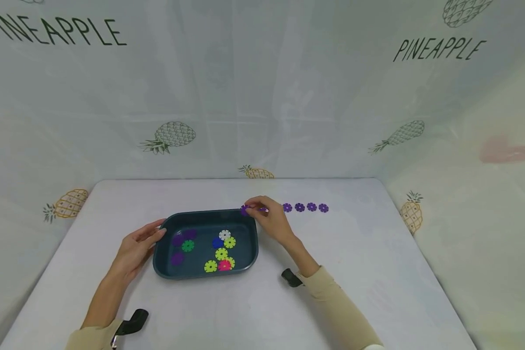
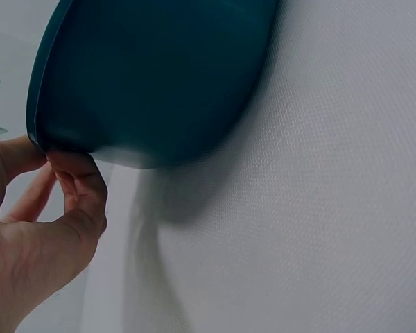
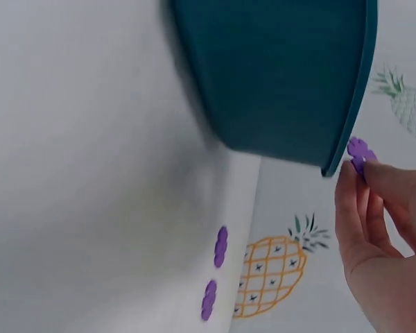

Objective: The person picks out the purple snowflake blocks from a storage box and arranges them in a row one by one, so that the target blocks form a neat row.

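A dark teal tray [image 1: 166,273] holds several notched, flower-shaped plastic discs. Its far left corner is gripped by my left hand [image 1: 133,250], thumb on the rim and fingers under it in the left wrist view. Between thumb and fingertips, my right hand [image 1: 271,221] pinches a purple flower disc [image 3: 360,155], up by the tray's far right corner. Inside the tray lie purple discs and a green disc [image 1: 187,245] at left; at right are yellow discs [image 1: 210,266], a white disc [image 1: 224,235], a blue disc [image 1: 217,242] and a pink disc [image 1: 224,265].
A row of purple discs [image 1: 299,207] lies on the white table [image 1: 332,301] right of the tray, its left end partly hidden by my right hand. A pineapple-print curtain [image 1: 262,97] hangs behind the table. Black wrist mounts [image 1: 133,322] stick out from both sleeves.
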{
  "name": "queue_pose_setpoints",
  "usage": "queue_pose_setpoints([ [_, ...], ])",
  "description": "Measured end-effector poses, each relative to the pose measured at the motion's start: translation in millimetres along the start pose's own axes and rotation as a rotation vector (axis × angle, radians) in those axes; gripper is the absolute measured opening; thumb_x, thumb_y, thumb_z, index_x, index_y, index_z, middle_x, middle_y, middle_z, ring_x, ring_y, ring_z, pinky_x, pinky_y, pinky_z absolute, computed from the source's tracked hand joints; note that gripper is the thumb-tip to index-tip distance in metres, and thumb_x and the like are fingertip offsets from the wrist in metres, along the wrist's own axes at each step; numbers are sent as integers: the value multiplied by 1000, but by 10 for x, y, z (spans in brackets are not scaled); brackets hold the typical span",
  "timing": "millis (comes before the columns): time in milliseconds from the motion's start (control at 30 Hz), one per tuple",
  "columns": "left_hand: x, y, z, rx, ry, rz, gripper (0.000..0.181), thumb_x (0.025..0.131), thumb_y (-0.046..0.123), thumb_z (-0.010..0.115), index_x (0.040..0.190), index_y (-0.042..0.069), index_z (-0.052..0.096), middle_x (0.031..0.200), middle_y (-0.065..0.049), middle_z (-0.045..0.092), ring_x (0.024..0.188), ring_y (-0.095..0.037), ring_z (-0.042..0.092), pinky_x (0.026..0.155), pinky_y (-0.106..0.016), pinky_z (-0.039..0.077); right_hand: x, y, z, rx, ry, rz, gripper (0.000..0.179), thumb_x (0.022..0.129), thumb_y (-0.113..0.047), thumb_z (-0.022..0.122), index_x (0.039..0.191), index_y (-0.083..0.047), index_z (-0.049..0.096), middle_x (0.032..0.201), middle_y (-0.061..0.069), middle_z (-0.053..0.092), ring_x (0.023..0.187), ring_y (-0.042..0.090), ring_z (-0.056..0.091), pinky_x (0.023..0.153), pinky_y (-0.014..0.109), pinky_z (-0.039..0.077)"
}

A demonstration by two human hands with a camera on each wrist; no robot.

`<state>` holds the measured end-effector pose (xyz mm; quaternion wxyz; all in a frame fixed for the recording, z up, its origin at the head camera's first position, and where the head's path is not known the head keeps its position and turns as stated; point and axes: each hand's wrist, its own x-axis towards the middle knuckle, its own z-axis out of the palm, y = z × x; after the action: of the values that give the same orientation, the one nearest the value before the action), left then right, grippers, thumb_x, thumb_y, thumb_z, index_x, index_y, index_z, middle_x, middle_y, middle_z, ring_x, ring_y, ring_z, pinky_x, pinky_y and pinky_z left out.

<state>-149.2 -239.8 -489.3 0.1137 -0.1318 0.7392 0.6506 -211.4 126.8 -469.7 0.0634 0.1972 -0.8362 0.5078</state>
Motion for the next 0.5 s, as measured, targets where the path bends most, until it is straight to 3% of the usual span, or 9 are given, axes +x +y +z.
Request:
queue_pose_setpoints([
  [200, 7, -5, -15, 2, 1, 1, 70, 94, 49, 72, 154, 20, 50, 126, 14, 53, 118, -9, 46, 86, -14, 46, 2, 112, -123, 27, 89, 58, 19, 98, -12, 72, 117, -11, 72, 107, 2, 70, 100, 16, 65, 90, 30, 56],
  [500, -6, 4, -13, -11, -2, 16, 67, 95, 48, 72, 153, 20, 52, 122, 15, 55, 114, -8, 48, 86, -16, 46, -11, 311, -356, 70, 136, 136, 21, 98, -13, 72, 118, -7, 73, 111, 10, 71, 102, 25, 66, 84, 19, 52],
])
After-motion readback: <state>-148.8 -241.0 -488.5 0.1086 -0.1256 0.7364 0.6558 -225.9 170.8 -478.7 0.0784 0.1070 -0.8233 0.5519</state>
